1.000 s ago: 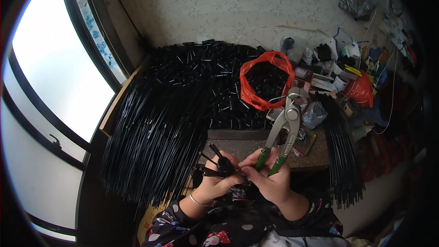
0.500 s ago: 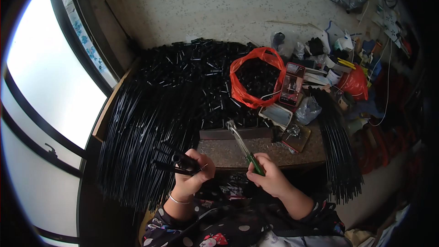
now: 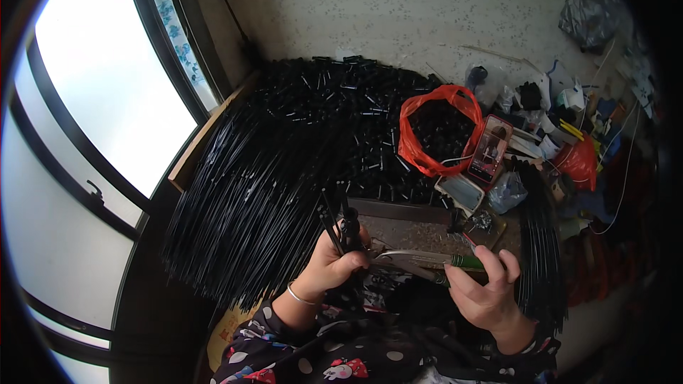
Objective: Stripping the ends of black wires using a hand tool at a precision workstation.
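Note:
My left hand is closed round a black tube-like plastic part and several thin black rods, which point up and away from me. My right hand holds a pair of green-handled pliers with the handles spread apart. The metal jaws reach left to the fingers of my left hand, at the lower end of the black part. What sits between the jaws is too small to make out.
Long black rods cover the left of the table, with black plastic tubes heaped behind. A red bag of black parts, a phone and a shallow tray stand right of centre. More rods hang at the right edge.
The pliers have swung from pointing away to pointing left, their handles have opened, and their jaws have come to my left hand. The black part in my left hand has turned more upright.

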A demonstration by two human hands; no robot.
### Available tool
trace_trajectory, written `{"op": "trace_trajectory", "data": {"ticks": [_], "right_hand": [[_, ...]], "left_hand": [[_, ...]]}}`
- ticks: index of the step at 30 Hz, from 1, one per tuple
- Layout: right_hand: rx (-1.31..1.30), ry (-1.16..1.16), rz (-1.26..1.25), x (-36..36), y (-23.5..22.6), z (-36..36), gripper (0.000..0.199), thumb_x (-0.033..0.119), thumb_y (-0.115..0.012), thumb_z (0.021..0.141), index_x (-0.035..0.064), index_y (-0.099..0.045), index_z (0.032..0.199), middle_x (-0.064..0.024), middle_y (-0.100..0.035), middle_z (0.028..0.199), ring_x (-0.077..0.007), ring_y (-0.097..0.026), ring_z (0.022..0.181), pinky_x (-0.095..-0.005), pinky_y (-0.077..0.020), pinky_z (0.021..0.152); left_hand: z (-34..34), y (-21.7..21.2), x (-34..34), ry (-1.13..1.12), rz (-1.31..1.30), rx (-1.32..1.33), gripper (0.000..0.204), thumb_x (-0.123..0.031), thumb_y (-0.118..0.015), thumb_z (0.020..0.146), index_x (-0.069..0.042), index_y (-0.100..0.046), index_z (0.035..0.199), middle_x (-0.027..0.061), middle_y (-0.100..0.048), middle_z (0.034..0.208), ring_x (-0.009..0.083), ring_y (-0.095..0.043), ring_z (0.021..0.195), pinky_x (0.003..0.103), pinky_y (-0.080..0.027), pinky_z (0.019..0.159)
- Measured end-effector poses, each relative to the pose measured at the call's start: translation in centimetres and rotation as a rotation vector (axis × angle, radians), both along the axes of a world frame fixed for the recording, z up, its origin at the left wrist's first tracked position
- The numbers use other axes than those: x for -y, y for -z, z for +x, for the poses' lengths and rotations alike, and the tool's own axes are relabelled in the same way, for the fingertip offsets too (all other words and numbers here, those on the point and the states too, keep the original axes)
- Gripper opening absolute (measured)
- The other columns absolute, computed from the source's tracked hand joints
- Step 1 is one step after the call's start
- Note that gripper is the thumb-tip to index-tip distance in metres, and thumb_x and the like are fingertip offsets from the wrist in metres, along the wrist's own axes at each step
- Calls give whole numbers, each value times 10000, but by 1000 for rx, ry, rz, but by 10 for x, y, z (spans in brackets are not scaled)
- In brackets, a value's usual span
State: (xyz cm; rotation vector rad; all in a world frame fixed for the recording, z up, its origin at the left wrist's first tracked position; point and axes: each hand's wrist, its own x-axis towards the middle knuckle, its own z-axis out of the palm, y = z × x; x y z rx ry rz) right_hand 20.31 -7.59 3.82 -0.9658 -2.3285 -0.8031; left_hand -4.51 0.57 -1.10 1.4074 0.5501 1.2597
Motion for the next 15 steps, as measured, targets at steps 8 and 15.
{"op": "trace_trajectory", "data": {"ticks": [8,15], "right_hand": [[-642,-386,-973,0,4,1,200,61,-670,724,16,-646,917,-187,-567,1075,-294,-616,840,-295,-506,685],[-1446,-849,-1936,15,56,-17,226,97,-556,867,-50,-525,1036,-178,-490,1141,-163,-557,813,-299,-444,771]], "left_hand": [[-4,-14,4,21,55,143,579,-545,-665,710,-27,-444,845,5,-462,588,62,-410,486,217,-336,470],[7,-15,-6,109,40,223,561,-524,-675,715,-49,-412,854,4,-415,569,106,-395,470,268,-397,504]]}}
